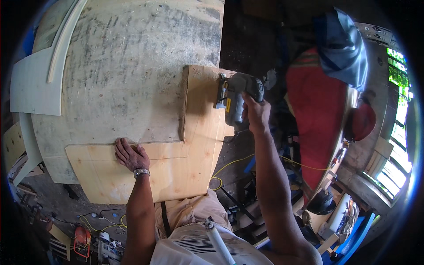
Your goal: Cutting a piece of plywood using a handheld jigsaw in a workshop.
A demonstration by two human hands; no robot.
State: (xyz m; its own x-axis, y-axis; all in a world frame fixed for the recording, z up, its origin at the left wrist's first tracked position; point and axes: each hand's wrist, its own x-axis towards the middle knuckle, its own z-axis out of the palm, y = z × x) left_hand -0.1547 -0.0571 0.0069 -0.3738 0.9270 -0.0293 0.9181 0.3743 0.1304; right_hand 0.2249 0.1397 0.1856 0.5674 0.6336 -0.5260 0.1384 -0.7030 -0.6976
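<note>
An L-shaped piece of pale plywood (176, 172) lies on a large, worn, grey-stained board (128, 79), its near edge by my waist. A pencil-like line runs along its near arm. My left hand (132, 154) presses flat on the plywood near its inner edge, fingers stretched out and holding nothing. At the far right arm of the piece, my right hand (256, 110) is wrapped round the grip of a dark grey jigsaw (238, 95). The jigsaw's metal base (220, 91) rests on the plywood near the far end. Its blade cannot be seen.
White panels and strips (37, 84) lie at the far left. To the right are a red sheet-like surface (311, 119), a blue-grey cloth (342, 48) and a barred window (397, 145). A yellow cord (238, 162) crosses the cluttered floor. Below me hangs a cigarette (217, 240).
</note>
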